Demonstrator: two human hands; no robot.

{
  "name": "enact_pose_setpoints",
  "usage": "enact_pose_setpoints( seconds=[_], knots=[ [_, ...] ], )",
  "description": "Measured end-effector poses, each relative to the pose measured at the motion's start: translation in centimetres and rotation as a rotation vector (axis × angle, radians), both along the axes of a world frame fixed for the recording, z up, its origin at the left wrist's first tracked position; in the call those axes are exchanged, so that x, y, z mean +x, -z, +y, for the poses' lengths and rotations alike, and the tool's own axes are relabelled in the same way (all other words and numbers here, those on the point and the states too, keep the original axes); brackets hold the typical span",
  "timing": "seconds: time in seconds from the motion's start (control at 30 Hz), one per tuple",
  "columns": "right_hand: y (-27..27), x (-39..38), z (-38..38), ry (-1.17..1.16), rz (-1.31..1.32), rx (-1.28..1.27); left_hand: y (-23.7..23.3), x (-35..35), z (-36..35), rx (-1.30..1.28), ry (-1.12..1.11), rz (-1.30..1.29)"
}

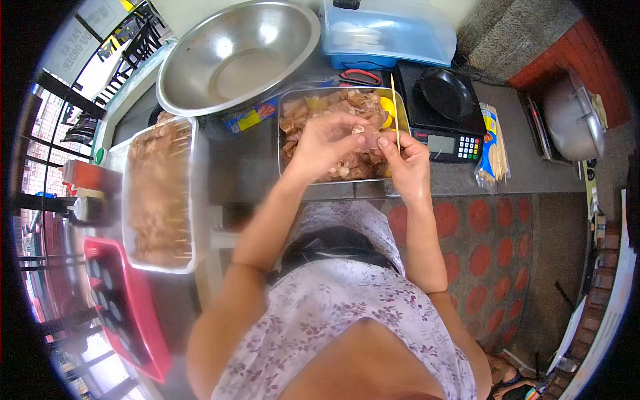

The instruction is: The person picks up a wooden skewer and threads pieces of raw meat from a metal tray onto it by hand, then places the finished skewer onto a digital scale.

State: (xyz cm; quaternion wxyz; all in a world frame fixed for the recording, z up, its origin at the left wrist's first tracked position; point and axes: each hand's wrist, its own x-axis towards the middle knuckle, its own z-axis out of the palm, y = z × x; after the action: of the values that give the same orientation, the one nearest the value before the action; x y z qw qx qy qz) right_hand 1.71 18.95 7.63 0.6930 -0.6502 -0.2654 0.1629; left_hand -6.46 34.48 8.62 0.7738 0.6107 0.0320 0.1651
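Observation:
A piece of raw meat (371, 137) is pinched between the fingertips of my left hand (327, 145). My right hand (408, 165) grips a thin bamboo skewer (395, 100) that points away from me, its thumb pressed against the edge of the same meat. Whether the skewer passes through the meat cannot be made out. Both hands are over a metal tray (281, 127) full of raw meat pieces (353, 103). Something yellow (387, 112) lies along the tray's right side, partly hidden by my right hand.
Skewered meat fills a white plastic container (195, 200) on the left. A large steel bowl (247, 70) and a blue-lidded box (393, 40) stand behind. To the right are a digital scale (443, 145) with a black plate (445, 93) and a pack of skewers (495, 147). Red-handled scissors (361, 75) lie behind the tray.

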Motion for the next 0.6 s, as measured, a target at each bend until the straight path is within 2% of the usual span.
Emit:
enact_pose_setpoints(
  seconds=[0.13,0.2,0.33,0.5,0.6],
  knots=[
    [-0.4,-0.6,0.6,0.026,-0.045,0.034,-1.1,-0.4,-0.4,-0.04,-0.014,-0.035],
    [-0.5,-0.6,0.6,0.039,-0.092,0.04,-0.6,-0.3,-0.4,0.139,-0.08,0.007],
    [-0.4,0.0,0.0,0.02,-0.067,-0.04,-1.0,-0.4,-0.5,0.101,-0.022,-0.023],
    [-1.3,-0.6,0.0,0.057,0.065,-0.083,-0.2,-0.1,-0.6,-0.054,-0.201,0.033],
    [-0.9,-0.6,0.4,0.136,0.008,0.008,-0.4,-0.6,-1.0,0.059,-0.172,0.148]
  ],
)
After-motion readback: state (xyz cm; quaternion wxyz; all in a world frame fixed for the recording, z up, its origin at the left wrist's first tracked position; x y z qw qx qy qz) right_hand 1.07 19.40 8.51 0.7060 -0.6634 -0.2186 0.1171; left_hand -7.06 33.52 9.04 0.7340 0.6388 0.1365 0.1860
